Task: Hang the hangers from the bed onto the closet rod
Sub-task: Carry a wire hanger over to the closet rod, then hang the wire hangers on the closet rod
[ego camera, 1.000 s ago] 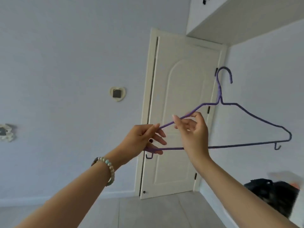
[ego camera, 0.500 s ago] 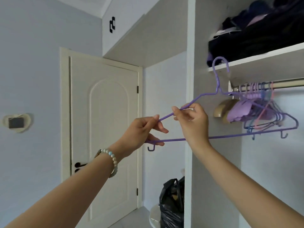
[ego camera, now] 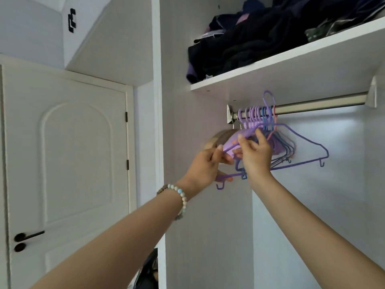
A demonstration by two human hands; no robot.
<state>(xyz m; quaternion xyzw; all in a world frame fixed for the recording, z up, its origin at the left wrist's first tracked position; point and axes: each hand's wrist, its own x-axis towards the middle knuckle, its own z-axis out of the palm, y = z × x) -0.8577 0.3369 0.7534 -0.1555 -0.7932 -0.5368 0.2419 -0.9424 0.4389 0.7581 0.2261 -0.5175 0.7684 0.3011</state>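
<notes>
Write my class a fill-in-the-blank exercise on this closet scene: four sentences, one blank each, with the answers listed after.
1. The left hand and right hand hold a hanger whose colour is ____.
2. The beaded bracelet is on the ____ wrist.
3. Dark clothes lie on the shelf ____ the rod.
4. The door is ____.
Answers: purple; left; above; closed.

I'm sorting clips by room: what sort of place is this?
Probably a bedroom, at a built-in closet: a metal rod crowded with hangers, a shelf above it piled with dark clothes, and a white door to the left.
</notes>
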